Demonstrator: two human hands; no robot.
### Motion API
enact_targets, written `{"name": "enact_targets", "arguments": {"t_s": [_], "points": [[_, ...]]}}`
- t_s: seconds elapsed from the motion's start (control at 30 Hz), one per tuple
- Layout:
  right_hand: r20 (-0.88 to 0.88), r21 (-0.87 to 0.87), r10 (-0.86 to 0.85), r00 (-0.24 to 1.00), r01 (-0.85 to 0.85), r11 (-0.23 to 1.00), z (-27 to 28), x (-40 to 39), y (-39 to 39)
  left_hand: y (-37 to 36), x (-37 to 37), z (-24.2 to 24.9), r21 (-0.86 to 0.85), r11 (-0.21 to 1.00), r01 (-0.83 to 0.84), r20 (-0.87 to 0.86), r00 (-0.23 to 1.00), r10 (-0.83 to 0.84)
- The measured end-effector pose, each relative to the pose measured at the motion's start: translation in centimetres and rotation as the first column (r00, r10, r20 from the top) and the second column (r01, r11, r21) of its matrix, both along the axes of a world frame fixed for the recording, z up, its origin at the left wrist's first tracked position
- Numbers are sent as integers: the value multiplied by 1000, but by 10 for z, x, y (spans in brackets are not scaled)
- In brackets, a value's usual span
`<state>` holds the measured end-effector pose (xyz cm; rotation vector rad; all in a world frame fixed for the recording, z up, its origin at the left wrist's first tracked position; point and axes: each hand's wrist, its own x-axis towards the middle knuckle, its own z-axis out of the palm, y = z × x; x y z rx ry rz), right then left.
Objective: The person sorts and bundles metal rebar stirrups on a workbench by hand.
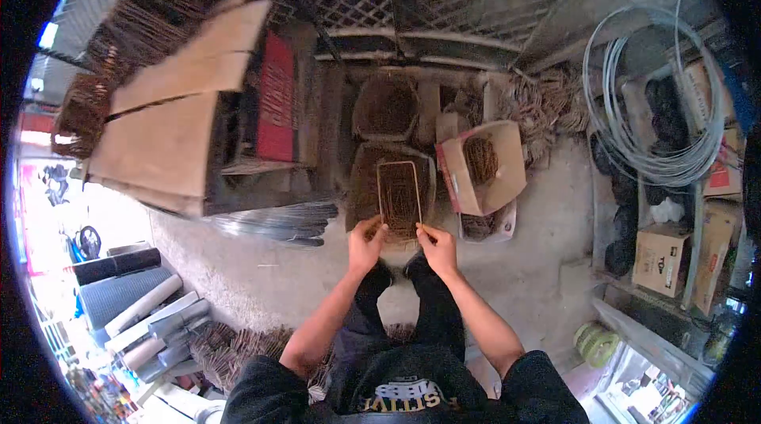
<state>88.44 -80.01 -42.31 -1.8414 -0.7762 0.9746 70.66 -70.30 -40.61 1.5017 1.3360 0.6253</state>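
Observation:
A thin rectangular rebar stirrup [398, 162] is gripped from both sides at its near end. My left hand [368, 245] pinches its left leg, and my right hand [437, 249] pinches the right one. The near edge of the stirrup, between my hands, is hard to make out. Below it sits a dark, open container [353, 174] with several rusty wire pieces inside. Another dark container [386, 107] stands just beyond. To the right, an open cardboard box [507, 174] holds a rusty wire bundle [480, 158].
A stand with brown panels [170, 127] rises on the left, long metal strips [277, 222] beneath it. Mesh rolls [123, 297] lie at lower left. Wire coils [682, 170] hang on the right above boxes [660, 259]. Bundled rusty stirrups [555, 99] lie at the back; more [238, 353] lie behind me.

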Motion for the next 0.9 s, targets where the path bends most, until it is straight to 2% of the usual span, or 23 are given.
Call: {"name": "enact_targets", "arguments": {"t_s": [0.07,0.2,0.27,0.33,0.37,0.4,0.5,0.6,0.63,0.73,0.87,0.9], "points": [[75,53,50,996,-54,997,45,-2,-1,-6,-9,48,-62,997,-52,42,998,55],[74,168,94,993,-105,980,145,-16,14,-4,-24,156,81,989,-125,65,991,120],[88,187,149,985,-163,969,185,-28,24,1,-37,185,95,982,-161,70,985,155],[-30,159,170,985,-163,974,211,-44,33,7,-50,216,271,943,-193,117,979,167],[-28,180,230,973,-221,958,222,-51,37,11,-58,233,281,935,-215,140,973,182],[-20,188,241,970,-233,954,233,-60,43,17,-67,242,289,930,-227,148,970,191],[-88,380,245,965,-195,904,263,-95,60,37,-100,267,252,918,-305,217,943,254],[-99,456,233,967,-164,875,293,-135,84,68,-143,290,174,937,-302,262,932,251],[-112,500,228,967,-143,854,301,-150,93,81,-159,293,197,937,-287,255,938,234],[-89,508,266,960,-186,841,309,-186,125,118,-196,309,246,933,-263,181,958,222],[-4,545,218,976,-181,819,314,-229,175,179,-236,312,326,921,-213,159,973,169],[-22,507,211,977,-171,845,313,-236,189,189,-242,330,230,955,-188,92,981,171]]}}
